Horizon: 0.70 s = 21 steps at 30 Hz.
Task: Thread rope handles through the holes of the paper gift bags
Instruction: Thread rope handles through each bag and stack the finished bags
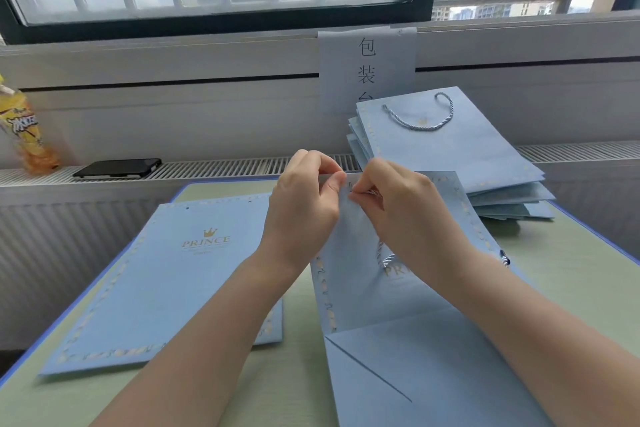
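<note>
Pale blue paper is what both hands are working on: the gift bag (pixel 398 295) lies flat at the near right of the worktop (pixel 301 374), its mouth edge lifted toward the far side and its folded base toward the person. The left hand (pixel 304 199) pinches that top edge between thumb and forefinger, fingers (pixel 334 180) curled onto the paper. Just beside it, touching the same edge, the right hand (pixel 398 199) has its fingertips closed together at the spot where a hole should be, seemingly nipping the end of the rope handle (pixel 384 255); the tip itself is too small to make out. The rest of the rope trails down the bag's face toward the person, so its long axis runs roughly along the bag's length, and a second bit of cord shows at the bag's right edge.

The move ahead turns on lining the rope end up with the hole directly under the right fingertips, the left hand holding the edge steady; the push would go through the paper, away from the face.

Room is fair: a bag without handles (pixel 166 284) lies flat to the near left, well apart, and the finished stack (pixel 460 163), with a looped handle on top, sits at the far right corner, near the lifted edge.
</note>
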{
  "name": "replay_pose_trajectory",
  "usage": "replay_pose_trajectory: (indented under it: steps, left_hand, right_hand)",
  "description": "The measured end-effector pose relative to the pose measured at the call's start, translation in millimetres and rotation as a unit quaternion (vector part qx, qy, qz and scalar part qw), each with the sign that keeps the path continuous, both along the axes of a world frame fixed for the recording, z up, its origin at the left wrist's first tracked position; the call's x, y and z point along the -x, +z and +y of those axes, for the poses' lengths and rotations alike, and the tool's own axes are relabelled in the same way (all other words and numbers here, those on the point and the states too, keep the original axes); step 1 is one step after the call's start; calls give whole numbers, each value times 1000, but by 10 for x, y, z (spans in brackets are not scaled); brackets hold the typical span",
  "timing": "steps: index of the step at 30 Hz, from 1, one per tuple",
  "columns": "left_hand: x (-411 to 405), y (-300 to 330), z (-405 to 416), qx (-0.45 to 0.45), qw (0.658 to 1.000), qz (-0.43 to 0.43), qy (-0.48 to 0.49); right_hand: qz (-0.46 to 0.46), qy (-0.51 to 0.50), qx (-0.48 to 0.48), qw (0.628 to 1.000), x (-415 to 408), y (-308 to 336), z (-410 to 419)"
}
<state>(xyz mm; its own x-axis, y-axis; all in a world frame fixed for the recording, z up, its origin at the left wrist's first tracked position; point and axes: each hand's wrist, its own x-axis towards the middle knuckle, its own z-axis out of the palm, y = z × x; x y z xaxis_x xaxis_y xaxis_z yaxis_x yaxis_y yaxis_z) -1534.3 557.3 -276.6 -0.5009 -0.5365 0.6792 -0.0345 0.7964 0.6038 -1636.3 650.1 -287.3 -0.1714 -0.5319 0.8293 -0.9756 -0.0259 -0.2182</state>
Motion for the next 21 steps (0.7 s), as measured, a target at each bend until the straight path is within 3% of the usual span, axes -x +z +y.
replay_pose_trajectory:
  steps: [4,10,13,16,21]
  left_hand:
    - [4,-27,-25,4,1000,-2,3]
    - [-5,-21,-28,-7,999,-3,-33]
    - [-46,42,-7,-37,996,11,-76]
    - [-81,87,-6,-43,994,3,-99]
    - [-51,60,-46,-6,992,-109,-64]
  right_hand:
    - [6,23,-39,999,25,-16,-2]
    - [-101,49,-58,992,115,38,56]
    - [-52,-1,-34,998,148,44,64]
    - [-34,16,-55,998,148,62,54]
    - [17,4,-73,997,113,-6,10]
